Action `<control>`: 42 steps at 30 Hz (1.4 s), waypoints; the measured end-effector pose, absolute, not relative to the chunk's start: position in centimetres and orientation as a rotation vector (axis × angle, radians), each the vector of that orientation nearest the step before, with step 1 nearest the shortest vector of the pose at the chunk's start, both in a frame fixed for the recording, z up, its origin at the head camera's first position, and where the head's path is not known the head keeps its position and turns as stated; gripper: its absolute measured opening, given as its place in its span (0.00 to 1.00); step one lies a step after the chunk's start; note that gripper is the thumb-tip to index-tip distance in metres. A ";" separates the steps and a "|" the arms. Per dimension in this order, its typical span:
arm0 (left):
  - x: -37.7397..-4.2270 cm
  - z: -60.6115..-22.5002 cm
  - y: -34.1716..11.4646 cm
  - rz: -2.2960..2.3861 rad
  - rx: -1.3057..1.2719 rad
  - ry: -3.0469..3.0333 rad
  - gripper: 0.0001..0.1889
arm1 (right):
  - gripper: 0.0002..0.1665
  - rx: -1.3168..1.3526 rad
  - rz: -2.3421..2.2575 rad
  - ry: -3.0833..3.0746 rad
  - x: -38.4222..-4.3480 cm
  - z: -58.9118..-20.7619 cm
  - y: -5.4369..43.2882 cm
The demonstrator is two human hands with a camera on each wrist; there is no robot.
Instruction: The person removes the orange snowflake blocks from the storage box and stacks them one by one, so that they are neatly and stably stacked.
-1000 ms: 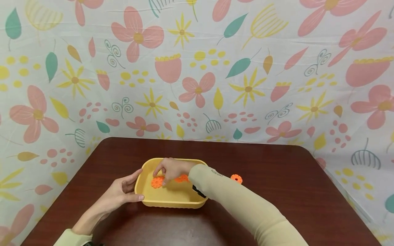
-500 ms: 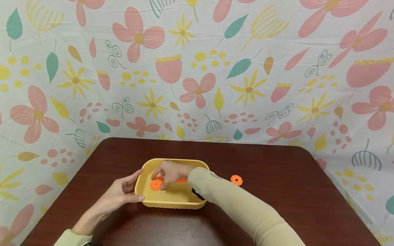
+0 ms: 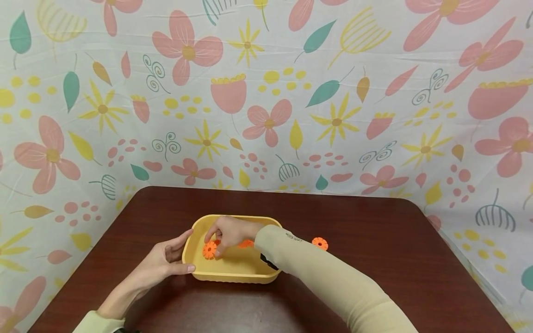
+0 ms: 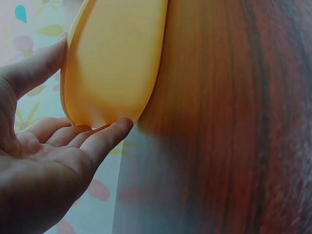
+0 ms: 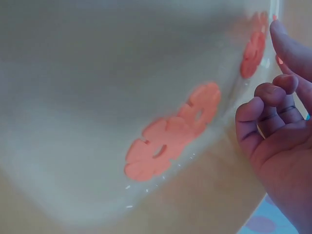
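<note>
A yellow tray (image 3: 233,268) with rounded corners stands on the table. My left hand (image 3: 156,263) grips its left end, thumb at the near corner and fingers at the far corner; the left wrist view shows the fingertips against the tray's edge. Inside the tray, my right hand (image 3: 232,231) pinches an orange notched disc (image 3: 209,250) between thumb and index finger. That disc is tilted with its face towards the head camera. Its other fingers are curled. The right wrist view shows two overlapping orange discs (image 5: 158,148) on the tray floor and another orange disc (image 5: 252,54) by the thumb.
A single orange disc (image 3: 319,243) lies on the dark wooden table (image 3: 374,259), right of the tray and beyond the right sleeve (image 3: 325,273). Behind the table hangs a flowered cloth (image 3: 266,115). The right forearm crosses the tray's right rim.
The right hand has shifted slightly left inside the tray. The disc at its fingertips has moved with it and tipped up to face the camera more. The left hand and tray keep their places.
</note>
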State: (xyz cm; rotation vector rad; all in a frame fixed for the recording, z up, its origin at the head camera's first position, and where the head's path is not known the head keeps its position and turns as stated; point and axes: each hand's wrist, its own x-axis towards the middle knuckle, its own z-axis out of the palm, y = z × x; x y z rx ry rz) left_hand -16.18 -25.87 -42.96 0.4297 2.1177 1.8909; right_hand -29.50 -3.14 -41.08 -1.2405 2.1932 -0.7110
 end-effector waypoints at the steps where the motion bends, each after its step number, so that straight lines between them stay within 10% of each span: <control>1: -16.2 -43.0 -25.8 1.892 0.422 2.117 0.51 | 0.24 -1.240 -0.718 2.187 -29.5 -41.0 -3.1; 42: -16.1 -43.1 -25.6 1.865 0.408 2.145 0.51 | 0.22 -1.193 -1.027 2.253 -27.4 -35.9 3.1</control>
